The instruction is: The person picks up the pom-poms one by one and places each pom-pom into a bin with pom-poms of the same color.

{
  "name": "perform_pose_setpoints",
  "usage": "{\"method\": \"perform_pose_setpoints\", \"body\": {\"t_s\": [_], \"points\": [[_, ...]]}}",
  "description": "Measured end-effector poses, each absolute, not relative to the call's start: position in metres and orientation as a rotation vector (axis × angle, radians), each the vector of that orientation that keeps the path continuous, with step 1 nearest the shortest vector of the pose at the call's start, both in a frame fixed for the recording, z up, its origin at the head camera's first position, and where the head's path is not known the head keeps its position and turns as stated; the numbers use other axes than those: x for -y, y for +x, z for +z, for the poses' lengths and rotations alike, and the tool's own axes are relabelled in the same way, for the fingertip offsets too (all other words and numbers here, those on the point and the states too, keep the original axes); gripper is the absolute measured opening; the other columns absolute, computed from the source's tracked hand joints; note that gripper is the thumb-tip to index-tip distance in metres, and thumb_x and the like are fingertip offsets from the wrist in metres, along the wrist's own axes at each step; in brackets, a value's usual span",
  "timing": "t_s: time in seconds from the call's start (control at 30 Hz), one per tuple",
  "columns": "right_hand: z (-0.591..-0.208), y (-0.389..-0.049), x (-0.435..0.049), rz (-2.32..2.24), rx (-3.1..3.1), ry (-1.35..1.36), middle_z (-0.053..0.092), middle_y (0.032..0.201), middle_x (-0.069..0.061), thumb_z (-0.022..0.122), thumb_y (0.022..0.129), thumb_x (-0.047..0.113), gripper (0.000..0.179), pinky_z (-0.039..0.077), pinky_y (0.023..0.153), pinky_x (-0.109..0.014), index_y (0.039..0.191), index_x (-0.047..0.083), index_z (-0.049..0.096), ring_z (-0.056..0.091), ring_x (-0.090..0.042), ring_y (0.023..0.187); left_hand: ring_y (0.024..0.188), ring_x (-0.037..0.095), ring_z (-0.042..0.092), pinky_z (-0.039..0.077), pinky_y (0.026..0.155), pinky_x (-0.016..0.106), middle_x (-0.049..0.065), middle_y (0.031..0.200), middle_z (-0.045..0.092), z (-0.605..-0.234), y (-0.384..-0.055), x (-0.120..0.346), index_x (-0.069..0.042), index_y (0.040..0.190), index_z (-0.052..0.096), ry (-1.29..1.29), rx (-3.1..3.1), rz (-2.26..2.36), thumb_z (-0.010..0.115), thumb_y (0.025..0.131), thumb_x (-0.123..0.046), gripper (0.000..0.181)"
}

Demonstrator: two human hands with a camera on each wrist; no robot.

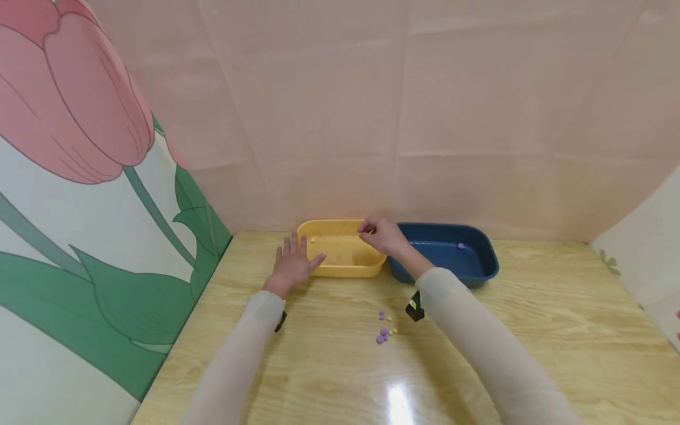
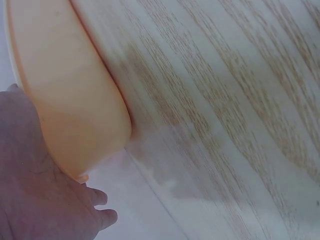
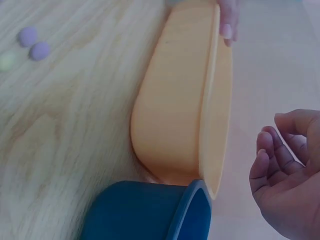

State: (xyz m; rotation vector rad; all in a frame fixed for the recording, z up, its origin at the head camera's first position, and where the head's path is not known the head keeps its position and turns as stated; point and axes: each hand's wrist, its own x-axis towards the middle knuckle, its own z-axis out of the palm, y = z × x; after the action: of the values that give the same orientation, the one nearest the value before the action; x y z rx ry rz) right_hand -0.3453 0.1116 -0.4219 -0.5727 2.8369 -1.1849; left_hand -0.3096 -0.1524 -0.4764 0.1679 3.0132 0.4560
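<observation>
My left hand (image 1: 293, 267) is spread with straight fingers over the left end of a yellow bin (image 1: 345, 271), its palm by the front rim. In the left wrist view, that hand (image 2: 40, 175) overlaps the bin's side wall (image 2: 80, 90). The right hand (image 1: 383, 236) hovers over the bin's right end. Seen from the right wrist, its loosely curled fingers (image 3: 272, 155) show nothing between them. One small yellow ball (image 1: 313, 240) lies inside the yellow bin. A purple ball (image 1: 460, 246) lies in the dark blue bin (image 1: 480, 282), beneath and right of the right forearm.
Several small purple balls (image 1: 383, 332) and yellow balls (image 1: 395, 331) lie loose on the wooden table (image 1: 329, 354) in front of the bins. The two bins stand side by side against a pink cloth backdrop (image 1: 340, 118). A tulip-printed wall (image 1: 79, 265) borders the left side.
</observation>
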Motion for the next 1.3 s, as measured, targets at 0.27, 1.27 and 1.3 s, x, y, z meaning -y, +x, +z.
{"method": "perform_pose_setpoints", "body": {"t_s": [0.27, 1.27, 1.3], "points": [[-0.428, -0.329, -0.123, -1.124, -2.834, -0.61, 0.071, 0.103, -0.005, 0.065, 0.099, 0.019, 0.011, 0.049, 0.075, -0.036, 0.105, 0.011, 0.071, 0.061, -0.021, 0.087, 0.155, 0.041, -0.005, 0.002, 0.123, 0.059, 0.019, 0.167, -0.014, -0.475, -0.31, 0.149, -0.004, 0.162, 0.009, 0.18, -3.001, 0.472, 0.033, 0.101, -0.069, 0.093], [-0.45, -0.269, -0.166, -1.339, -2.575, -0.597, 0.069, 0.1, -0.002, 0.069, 0.097, 0.015, 0.019, 0.051, 0.077, -0.027, 0.115, 0.009, 0.07, 0.062, -0.017, 0.091, 0.155, 0.041, -0.005, 0.0, 0.122, 0.059, 0.018, 0.168, -0.013, -0.479, -0.309, 0.148, -0.003, 0.162, 0.008, 0.169, -3.011, 0.476, 0.032, 0.1, -0.07, 0.094], [-0.451, -0.266, -0.167, -1.33, -2.569, -0.601, 0.069, 0.1, -0.001, 0.07, 0.097, 0.015, 0.02, 0.051, 0.078, -0.027, 0.115, 0.009, 0.07, 0.062, -0.016, 0.092, 0.155, 0.041, -0.004, 0.0, 0.122, 0.06, 0.018, 0.168, -0.013, -0.479, -0.309, 0.148, -0.004, 0.162, 0.009, 0.167, -3.011, 0.475, 0.033, 0.1, -0.07, 0.094]]}}
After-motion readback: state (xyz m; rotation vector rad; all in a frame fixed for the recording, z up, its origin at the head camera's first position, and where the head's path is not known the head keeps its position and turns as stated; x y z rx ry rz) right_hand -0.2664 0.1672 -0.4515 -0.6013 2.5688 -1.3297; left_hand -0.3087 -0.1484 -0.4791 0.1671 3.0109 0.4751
